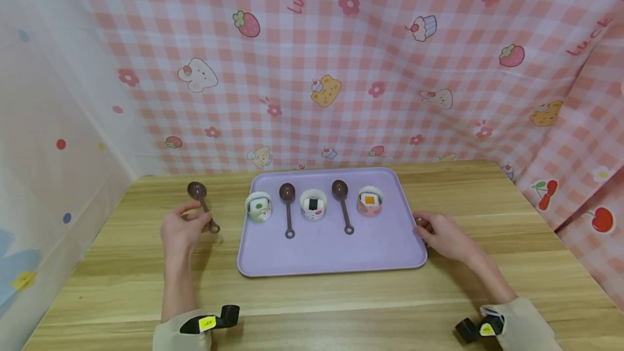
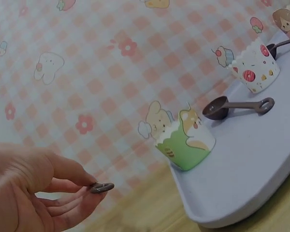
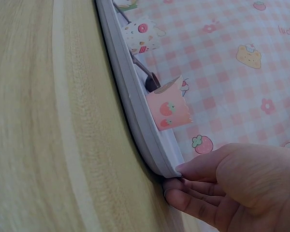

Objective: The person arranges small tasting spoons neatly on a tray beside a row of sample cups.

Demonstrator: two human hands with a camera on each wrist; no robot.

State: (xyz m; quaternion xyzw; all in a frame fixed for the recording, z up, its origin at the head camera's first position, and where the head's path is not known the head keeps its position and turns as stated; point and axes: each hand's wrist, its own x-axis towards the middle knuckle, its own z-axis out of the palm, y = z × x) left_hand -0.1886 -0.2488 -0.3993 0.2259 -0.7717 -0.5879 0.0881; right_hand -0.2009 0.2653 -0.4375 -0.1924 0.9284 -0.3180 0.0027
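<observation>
My left hand (image 1: 182, 229) pinches a brown measuring spoon (image 1: 203, 205) by its handle, left of the tray, bowl end pointing away from me. In the left wrist view only the spoon's ring end (image 2: 102, 187) shows beyond the fingertips. At the right edge of the lilac tray (image 1: 331, 256), my right hand (image 1: 443, 234) grips the rim between thumb and fingers. On the tray stand a green paper cup (image 1: 259, 207), a white patterned cup (image 1: 313, 205) and a pink cup (image 1: 370, 201), each holding a small white block. Two brown spoons, one left (image 1: 288, 207) and one right (image 1: 343, 205), lie between the cups.
The wooden table (image 1: 312, 302) carries the tray near its back edge. A pink checked cloth (image 1: 312, 58) hangs right behind it, and a pale dotted sheet (image 1: 53, 123) covers the left side. Both wrists wear a black camera strap.
</observation>
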